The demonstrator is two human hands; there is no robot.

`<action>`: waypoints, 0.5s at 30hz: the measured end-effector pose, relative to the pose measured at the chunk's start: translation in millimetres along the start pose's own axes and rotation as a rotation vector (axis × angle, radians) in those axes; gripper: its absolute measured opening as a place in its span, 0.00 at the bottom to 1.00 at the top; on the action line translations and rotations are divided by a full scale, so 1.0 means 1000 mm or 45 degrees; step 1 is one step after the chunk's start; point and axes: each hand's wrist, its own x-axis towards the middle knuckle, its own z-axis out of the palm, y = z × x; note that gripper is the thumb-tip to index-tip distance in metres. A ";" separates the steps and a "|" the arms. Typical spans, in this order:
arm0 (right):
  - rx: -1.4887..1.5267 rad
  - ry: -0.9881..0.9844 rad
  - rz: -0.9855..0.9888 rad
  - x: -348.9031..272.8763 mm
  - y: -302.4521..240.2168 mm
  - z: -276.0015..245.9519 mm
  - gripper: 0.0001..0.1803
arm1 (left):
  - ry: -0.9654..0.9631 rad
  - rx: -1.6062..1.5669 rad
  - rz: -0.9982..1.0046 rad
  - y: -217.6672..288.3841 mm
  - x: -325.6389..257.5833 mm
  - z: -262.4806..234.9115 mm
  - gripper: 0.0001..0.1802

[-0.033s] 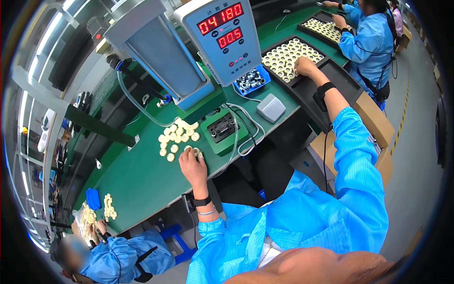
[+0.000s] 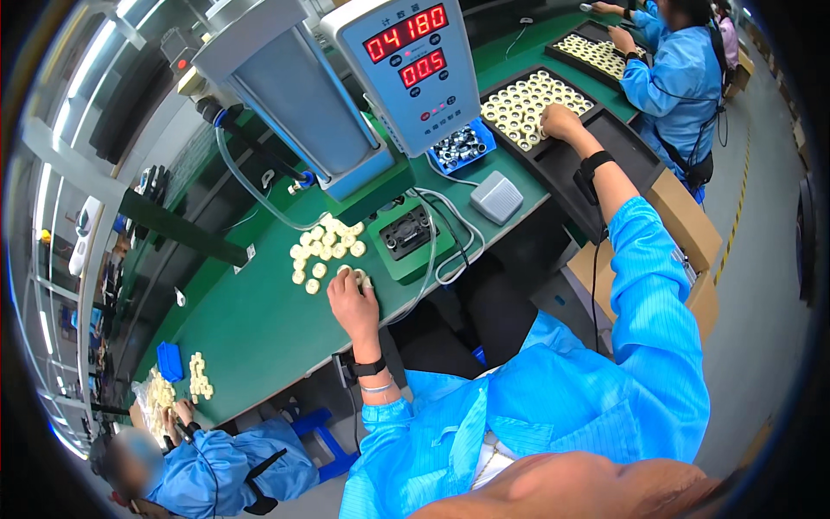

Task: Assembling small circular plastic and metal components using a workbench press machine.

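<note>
My left hand [image 2: 353, 304] rests near the front edge of the green bench, its fingers curled down over a few cream round parts. Just beyond it lies a loose pile of the same cream round parts [image 2: 327, 242]. My right arm reaches far to the right, where my right hand [image 2: 562, 123] pinches at a cream round part [image 2: 544, 132] among the rows in a black tray [image 2: 622, 154]. The parts in that tray show dark centres. My fingers partly hide the pinched piece. A black-topped fixture on a green base [image 2: 406, 235] stands between my hands.
A press with a grey cylinder [image 2: 303, 108] and a counter box with red digits [image 2: 424, 104] rise over the bench. A blue bin of metal parts [image 2: 462, 149], a grey pedal [image 2: 496, 197] and cables lie beside it. Co-workers sit at lower left and upper right; cardboard boxes [image 2: 683, 216] stand at right.
</note>
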 end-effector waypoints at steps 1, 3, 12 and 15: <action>0.000 -0.002 -0.007 -0.001 -0.004 0.000 0.09 | 0.008 0.004 0.010 0.000 0.000 0.000 0.18; -0.003 0.043 0.118 -0.009 -0.015 -0.001 0.12 | 0.015 0.011 0.016 -0.001 -0.001 -0.001 0.18; 0.161 0.074 0.204 -0.019 -0.012 -0.006 0.11 | 0.022 0.003 0.028 0.000 0.000 -0.002 0.16; 0.023 0.203 0.251 -0.015 -0.007 0.003 0.11 | 0.008 -0.008 0.014 0.001 0.000 -0.003 0.17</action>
